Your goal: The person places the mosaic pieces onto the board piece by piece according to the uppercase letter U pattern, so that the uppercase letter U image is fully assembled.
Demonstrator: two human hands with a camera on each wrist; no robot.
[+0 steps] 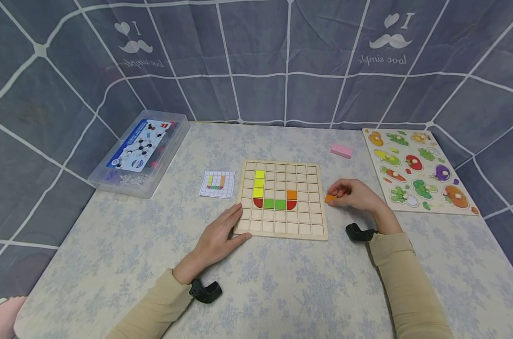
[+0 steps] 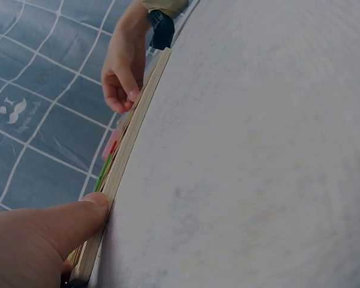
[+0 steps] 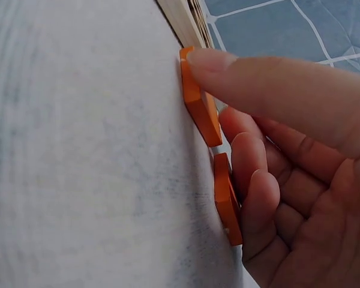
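Note:
A wooden grid board lies on the table and bears three yellow squares, two red rounded corner tiles, two green squares and one orange square. My left hand rests at the board's near left corner, its fingers straight on the left edge and its thumb against the front edge. To the right of the board, my right hand pinches an orange tile at the tabletop. A second orange tile lies beside the curled fingers.
Left of the board lies a pattern card with a similar coloured shape. A clear plastic case stands at the back left. Behind my right hand is a pink block. A vegetable puzzle board lies at the right.

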